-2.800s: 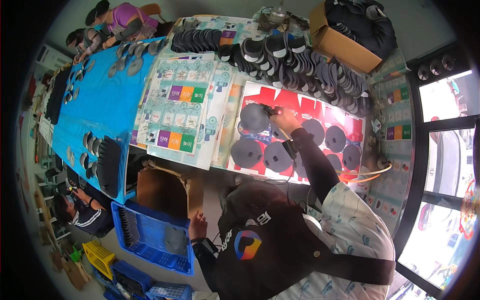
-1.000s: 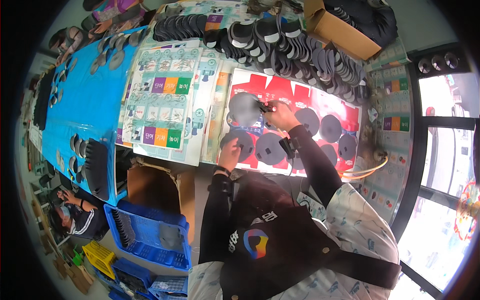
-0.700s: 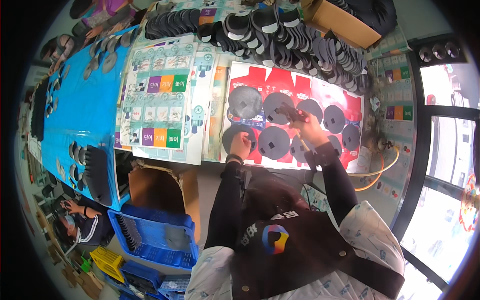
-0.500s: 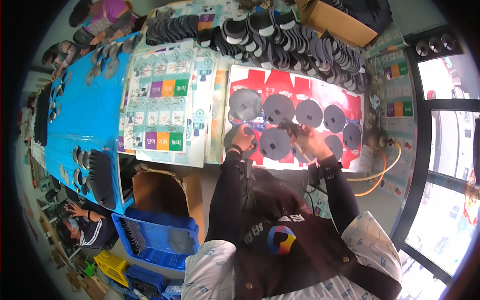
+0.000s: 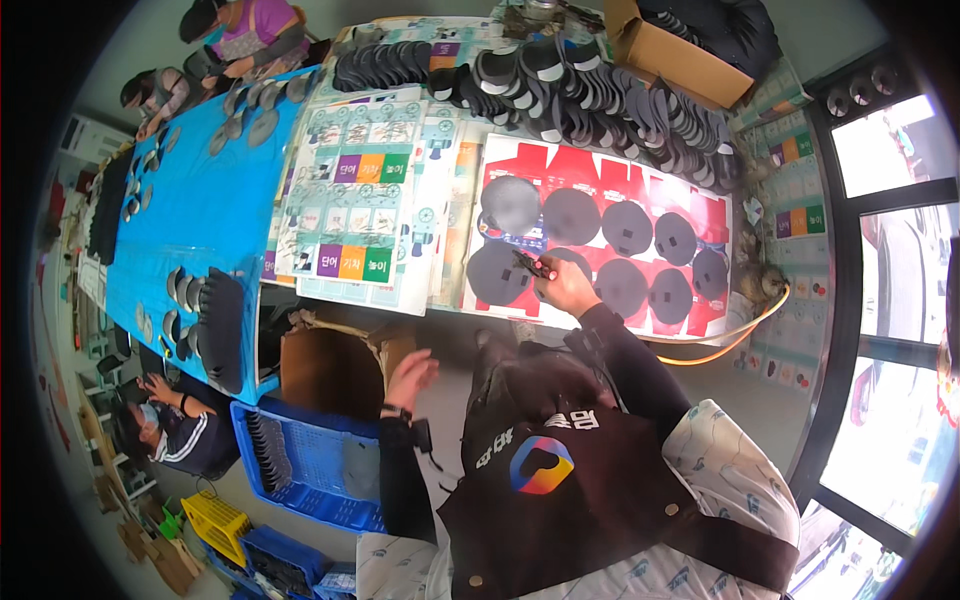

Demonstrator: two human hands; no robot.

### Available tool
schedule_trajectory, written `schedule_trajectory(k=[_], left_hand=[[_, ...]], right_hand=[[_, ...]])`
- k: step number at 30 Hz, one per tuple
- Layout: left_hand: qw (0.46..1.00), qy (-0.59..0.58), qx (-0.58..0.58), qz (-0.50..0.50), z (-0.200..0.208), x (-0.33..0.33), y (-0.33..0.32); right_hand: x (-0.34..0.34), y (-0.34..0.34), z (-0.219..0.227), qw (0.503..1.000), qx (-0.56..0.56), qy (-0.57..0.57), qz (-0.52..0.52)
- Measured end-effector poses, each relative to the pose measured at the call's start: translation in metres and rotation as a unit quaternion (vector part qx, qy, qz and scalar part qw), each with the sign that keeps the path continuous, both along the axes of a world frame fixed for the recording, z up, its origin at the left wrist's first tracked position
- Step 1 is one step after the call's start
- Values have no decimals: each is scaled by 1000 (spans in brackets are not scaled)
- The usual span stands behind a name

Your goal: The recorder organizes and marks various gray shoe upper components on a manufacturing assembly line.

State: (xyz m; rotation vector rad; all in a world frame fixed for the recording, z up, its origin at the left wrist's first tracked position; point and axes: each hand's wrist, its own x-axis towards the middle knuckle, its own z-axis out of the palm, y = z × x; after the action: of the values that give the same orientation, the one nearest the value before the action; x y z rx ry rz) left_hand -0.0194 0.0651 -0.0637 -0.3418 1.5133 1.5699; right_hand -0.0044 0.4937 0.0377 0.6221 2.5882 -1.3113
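My right hand (image 5: 566, 287) is wrapped round a small dark spray gun (image 5: 533, 266), with its tip over the lower left of several round dark grey pieces (image 5: 495, 283). These flat pieces lie in two rows on a red and white printed sheet (image 5: 520, 160), and several show a small dark square patch. A paler, hazy top marks the upper left piece (image 5: 510, 205). Off the table's near edge, my left hand (image 5: 412, 378) hangs open with nothing in it. My right hand partly hides pieces in the lower row.
Overlapping dark curved pieces (image 5: 600, 95) line the table's far side, near a cardboard box (image 5: 680, 60). A yellow hose (image 5: 735, 330) curves at the right. Left are printed sheets (image 5: 350, 215), a blue table (image 5: 190, 210) with co-workers around it, an open carton (image 5: 330, 365) and a blue crate (image 5: 310, 450).
My left hand has drawn back from the lower left piece to below the table edge and opened. My right hand has moved left with the spray gun. The whole view has shifted slightly.
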Motion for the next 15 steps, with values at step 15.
schedule_trajectory(k=[15], left_hand=[[960,-202,36,189,-121,269,-160]], right_hand=[[-4,-21,20,987,36,-21,157]])
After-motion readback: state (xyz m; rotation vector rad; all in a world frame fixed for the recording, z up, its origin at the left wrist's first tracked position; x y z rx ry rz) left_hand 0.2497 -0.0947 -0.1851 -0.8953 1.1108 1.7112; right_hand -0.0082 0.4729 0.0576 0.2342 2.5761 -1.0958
